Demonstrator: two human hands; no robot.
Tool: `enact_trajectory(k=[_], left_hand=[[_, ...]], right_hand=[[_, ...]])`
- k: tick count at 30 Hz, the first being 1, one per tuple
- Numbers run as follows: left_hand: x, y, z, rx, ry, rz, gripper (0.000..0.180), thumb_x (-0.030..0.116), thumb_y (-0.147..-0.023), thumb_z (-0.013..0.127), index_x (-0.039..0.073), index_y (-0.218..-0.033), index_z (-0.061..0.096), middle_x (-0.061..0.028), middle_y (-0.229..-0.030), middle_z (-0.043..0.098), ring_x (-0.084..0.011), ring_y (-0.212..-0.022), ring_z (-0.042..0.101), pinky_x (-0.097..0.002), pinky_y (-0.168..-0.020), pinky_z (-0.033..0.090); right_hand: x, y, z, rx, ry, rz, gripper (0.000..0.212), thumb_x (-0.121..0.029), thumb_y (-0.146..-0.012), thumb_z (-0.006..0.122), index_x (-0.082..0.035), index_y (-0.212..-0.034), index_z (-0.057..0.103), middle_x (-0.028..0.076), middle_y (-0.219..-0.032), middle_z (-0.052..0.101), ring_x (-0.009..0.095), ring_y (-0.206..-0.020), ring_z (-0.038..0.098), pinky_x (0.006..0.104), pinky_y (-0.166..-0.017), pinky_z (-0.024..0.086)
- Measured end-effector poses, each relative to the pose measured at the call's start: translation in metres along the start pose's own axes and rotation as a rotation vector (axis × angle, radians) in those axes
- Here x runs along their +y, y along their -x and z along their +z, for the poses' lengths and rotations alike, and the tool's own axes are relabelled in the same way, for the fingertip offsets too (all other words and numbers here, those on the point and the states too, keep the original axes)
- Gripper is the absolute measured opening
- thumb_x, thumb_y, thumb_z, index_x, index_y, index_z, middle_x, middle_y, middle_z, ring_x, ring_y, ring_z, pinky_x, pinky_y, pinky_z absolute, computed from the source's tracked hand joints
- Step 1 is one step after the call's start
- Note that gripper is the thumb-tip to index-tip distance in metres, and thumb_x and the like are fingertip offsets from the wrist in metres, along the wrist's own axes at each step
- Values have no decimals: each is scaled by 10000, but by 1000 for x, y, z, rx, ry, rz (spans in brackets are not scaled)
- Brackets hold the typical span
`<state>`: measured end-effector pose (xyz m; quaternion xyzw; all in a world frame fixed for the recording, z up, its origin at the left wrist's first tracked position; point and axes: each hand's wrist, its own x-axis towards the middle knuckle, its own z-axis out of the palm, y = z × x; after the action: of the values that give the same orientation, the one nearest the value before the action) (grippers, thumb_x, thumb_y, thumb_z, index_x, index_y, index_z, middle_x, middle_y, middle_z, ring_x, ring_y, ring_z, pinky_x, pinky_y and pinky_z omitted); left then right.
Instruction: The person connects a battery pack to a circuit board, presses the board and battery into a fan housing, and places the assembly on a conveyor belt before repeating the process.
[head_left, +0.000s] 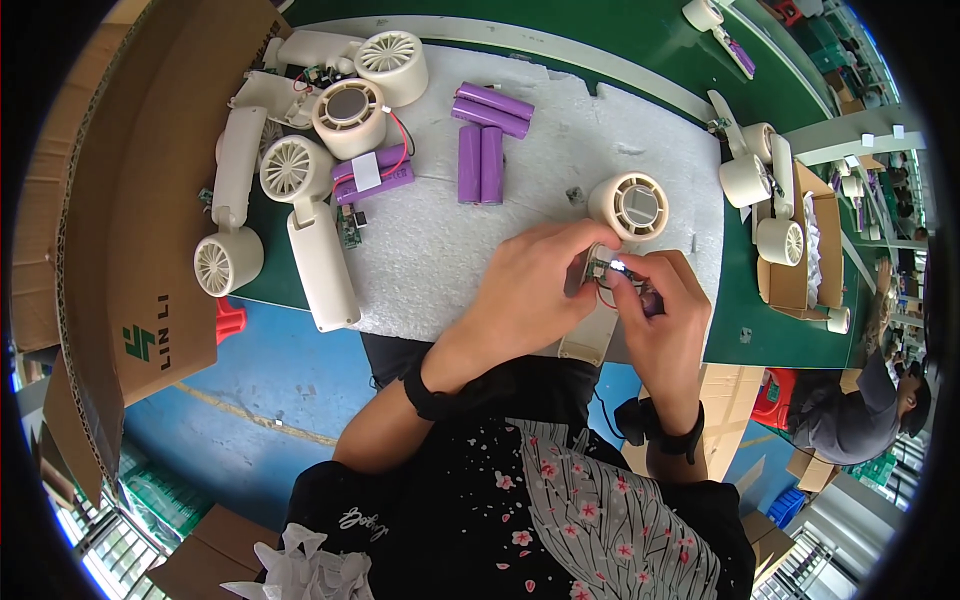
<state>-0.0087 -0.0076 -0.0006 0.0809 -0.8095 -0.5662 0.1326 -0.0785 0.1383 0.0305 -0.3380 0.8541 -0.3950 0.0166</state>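
A cream handheld fan lies in front of me, its round head pointing away and part of its handle showing below my hands. Over that handle, my left hand pinches a small green circuit board between thumb and fingers. My right hand closes on the same board from the other side, its thumb and forefinger at a bright white light on it. A red wire curves down beside the board. Something purple shows under the right fingers, mostly hidden.
Purple battery cells lie on the white foam sheet. Several fan parts crowd the left, with a tall cardboard box beside them. More fans and an open carton stand right. A person sits far right.
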Motion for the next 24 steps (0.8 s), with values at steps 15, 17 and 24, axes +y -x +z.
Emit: enact_trajectory(k=[15, 17, 24], left_hand=[[-7, 4, -5, -17, -36, 248, 338, -11, -759, 653, 106, -1074, 696, -105, -981, 697, -298, -719, 651, -342, -679, 531], [-5, 4, -5, -19, -42, 238, 326, -10, -757, 653, 106, -1058, 701, -101, -978, 694, -306, -719, 648, -345, -676, 530], [-1, 2, 3, 11, -34, 192, 299, -6, -746, 642, 105, -1017, 706, -85, -951, 673, -258, -742, 647, -336, -659, 526]], right_hand=[[2, -10, -13, -179, -17, 224, 200, -49, -797, 739, -1, -892, 571, 109, -792, 607, 166, -592, 579, 286, -538, 466], [6, -11, -16, -318, -74, 292, 245, -55, -793, 743, -9, -906, 530, 98, -804, 604, 139, -609, 563, 280, -535, 457], [24, -7, -48, -612, -399, 237, 453, -30, -825, 703, -52, -1221, 483, 35, -970, 586, 66, -697, 554, 217, -531, 423]])
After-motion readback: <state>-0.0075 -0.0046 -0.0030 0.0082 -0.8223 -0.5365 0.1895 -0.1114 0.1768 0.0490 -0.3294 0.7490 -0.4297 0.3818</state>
